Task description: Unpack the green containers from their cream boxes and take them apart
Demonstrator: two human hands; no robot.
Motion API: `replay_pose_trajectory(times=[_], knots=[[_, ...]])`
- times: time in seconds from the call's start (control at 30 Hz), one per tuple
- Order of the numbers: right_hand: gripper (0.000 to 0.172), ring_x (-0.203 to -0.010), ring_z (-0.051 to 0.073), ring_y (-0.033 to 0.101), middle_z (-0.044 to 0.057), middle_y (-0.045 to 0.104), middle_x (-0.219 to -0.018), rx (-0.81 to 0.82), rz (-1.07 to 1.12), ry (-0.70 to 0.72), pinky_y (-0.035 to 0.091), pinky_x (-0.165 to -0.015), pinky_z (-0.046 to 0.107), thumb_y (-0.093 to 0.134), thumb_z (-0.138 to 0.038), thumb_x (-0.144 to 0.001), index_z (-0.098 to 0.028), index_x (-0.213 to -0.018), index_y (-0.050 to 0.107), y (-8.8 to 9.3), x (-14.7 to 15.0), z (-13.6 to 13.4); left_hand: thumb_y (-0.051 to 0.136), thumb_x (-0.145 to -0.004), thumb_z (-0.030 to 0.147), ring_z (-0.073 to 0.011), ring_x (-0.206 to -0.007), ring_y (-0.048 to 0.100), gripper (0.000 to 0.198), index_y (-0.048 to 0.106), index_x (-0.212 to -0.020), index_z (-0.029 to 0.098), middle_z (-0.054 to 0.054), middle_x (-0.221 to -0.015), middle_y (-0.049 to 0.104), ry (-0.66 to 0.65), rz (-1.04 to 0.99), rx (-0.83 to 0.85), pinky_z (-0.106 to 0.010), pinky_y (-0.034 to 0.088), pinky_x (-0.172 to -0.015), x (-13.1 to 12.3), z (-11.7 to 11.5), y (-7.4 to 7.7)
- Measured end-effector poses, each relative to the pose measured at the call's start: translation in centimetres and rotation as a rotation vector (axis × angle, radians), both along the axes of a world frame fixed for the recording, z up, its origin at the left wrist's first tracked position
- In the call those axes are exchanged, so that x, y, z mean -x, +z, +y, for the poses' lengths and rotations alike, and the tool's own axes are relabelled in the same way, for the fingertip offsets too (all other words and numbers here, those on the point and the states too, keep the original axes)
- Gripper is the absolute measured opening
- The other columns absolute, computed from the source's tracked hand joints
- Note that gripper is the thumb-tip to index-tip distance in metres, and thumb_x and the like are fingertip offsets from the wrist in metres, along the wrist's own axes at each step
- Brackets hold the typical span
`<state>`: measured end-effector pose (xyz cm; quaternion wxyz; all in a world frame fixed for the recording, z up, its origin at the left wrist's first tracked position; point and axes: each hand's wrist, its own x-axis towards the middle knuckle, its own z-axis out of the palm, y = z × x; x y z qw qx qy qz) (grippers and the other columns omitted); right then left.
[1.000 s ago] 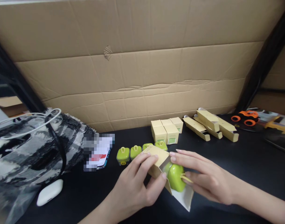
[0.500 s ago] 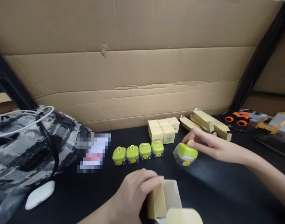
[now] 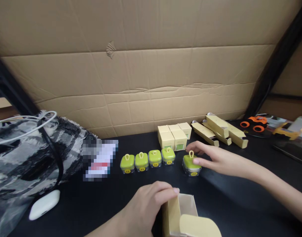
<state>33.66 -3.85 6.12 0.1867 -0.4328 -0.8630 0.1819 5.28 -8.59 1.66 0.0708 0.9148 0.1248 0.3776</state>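
Right now, the right hand point(image 3: 211, 157) has its fingers spread about a green-lidded jar point(image 3: 189, 165), the thumb at the lid's near edge and the other fingertips partly hidden behind it, so I cannot tell how firmly they touch. That jar stands upright on the desk point(image 3: 151, 181), just beyond the open carton point(image 3: 173, 215) that the left hand point(image 3: 148, 204) steadies with fingers pressed over its side wall, the thumb out of sight. The step in hand looks like setting the jar down; what the next move calls for, I judge, is lifting the right fingers off without catching the lid's small loop point(image 3: 191, 154), while the left keeps hold of the carton. Inside the carton a pale wall shows past the raised flap point(image 3: 200, 226), but its bottom is hidden. To the left, 4 matching jars point(image 3: 148, 161) stand in a row, lids on, clear lower parts bearing yellow labels; their contents are too dim to make out. Behind them sit 5 closed boxes point(image 3: 174, 135), contents hidden, and near these, to the right, lie several long cartons point(image 3: 221, 130) with open ends.
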Motion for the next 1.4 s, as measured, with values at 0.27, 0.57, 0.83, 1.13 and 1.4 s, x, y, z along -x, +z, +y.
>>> replay_pose_trajectory(times=[0.27, 0.57, 0.83, 1.13, 1.4], knots=[[0.027, -0.109, 0.023, 0.060, 0.006, 0.066, -0.108, -0.016, 0.107, 0.059, 0.048, -0.096, 0.039, 0.060, -0.044, -0.086, -0.022, -0.101, 0.059, -0.02, -0.17, 0.46, 0.064, -0.070, 0.037, -0.0222, -0.089, 0.067, 0.070, 0.035, -0.130, 0.016, -0.012, -0.103, 0.065, 0.009, 0.071, 0.026, -0.029, 0.055, -0.073, 0.06, -0.26, 0.49], [0.040, -0.100, 0.025, 0.061, 0.007, 0.065, -0.107, 0.118, 0.047, 0.006, 0.048, -0.090, 0.041, 0.070, -0.043, -0.077, -0.019, -0.105, 0.057, 0.17, -0.02, 0.23, 0.059, -0.071, 0.036, -0.0221, -0.087, 0.067, 0.066, 0.036, -0.129, 0.016, -0.012, -0.101, 0.064, -0.010, 0.074, 0.024, -0.029, 0.056, -0.070, 0.19, -0.07, 0.25], [0.035, -0.080, 0.019, 0.063, 0.001, 0.064, -0.090, 0.168, 0.061, -0.001, 0.053, -0.071, 0.032, 0.067, -0.038, -0.079, -0.021, -0.105, 0.051, -0.08, 0.13, 0.05, 0.058, -0.071, 0.037, -0.0231, -0.086, 0.068, 0.067, 0.034, -0.131, 0.017, -0.012, -0.102, 0.065, -0.007, 0.090, 0.027, -0.030, 0.056, -0.068, 0.11, -0.16, 0.23], [0.041, -0.088, 0.023, 0.063, 0.002, 0.067, -0.096, 0.094, -0.018, -0.038, 0.049, -0.077, 0.035, 0.075, -0.037, -0.071, -0.022, -0.103, 0.055, -0.04, 0.19, -0.05, 0.060, -0.070, 0.034, -0.0222, -0.086, 0.067, 0.066, 0.036, -0.129, 0.016, -0.012, -0.101, 0.064, 0.008, 0.098, 0.020, -0.029, 0.057, -0.069, 0.16, -0.16, 0.29], [0.043, -0.088, 0.023, 0.063, 0.003, 0.066, -0.099, 0.050, -0.069, 0.000, 0.051, -0.074, 0.032, 0.079, -0.036, -0.068, -0.023, -0.103, 0.057, -0.58, 0.56, -0.51, 0.053, -0.072, 0.036, -0.0223, -0.091, 0.066, 0.065, 0.035, -0.130, 0.015, -0.013, -0.104, 0.064, 0.008, 0.104, 0.033, -0.029, 0.056, -0.072, 0.23, -0.15, 0.40]])
